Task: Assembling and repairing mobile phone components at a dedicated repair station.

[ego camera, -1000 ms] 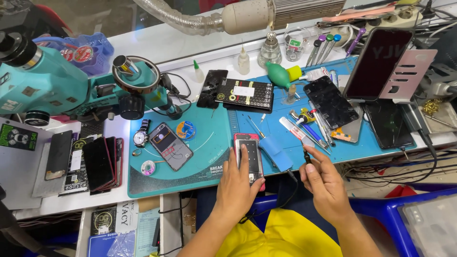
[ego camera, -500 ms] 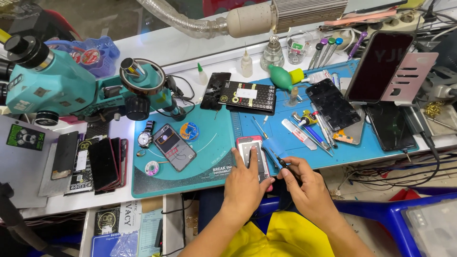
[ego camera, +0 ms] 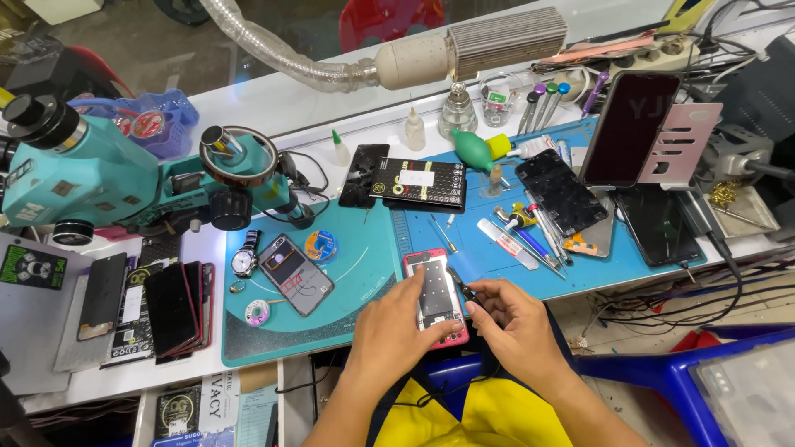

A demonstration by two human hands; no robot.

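A red-framed phone point(ego camera: 437, 291), opened with its insides showing, lies at the front edge of the blue work mat point(ego camera: 497, 240). My left hand point(ego camera: 397, 327) rests on its left side and holds it down. My right hand point(ego camera: 509, 314) is closed on black tweezers point(ego camera: 460, 284), whose tips point at the phone's right edge.
A teal microscope point(ego camera: 108, 178) stands at the left beside a stack of phones point(ego camera: 170, 308). Another opened phone point(ego camera: 295, 275), a wristwatch point(ego camera: 244, 257), solder wire reel point(ego camera: 320, 245), screwdrivers point(ego camera: 530, 232), a cracked screen point(ego camera: 561, 192) and a propped phone point(ego camera: 629, 128) crowd the mats.
My right hand has moved left from the mat's front edge to the phone, bringing the tweezers to its right side. My left hand stayed on the phone.
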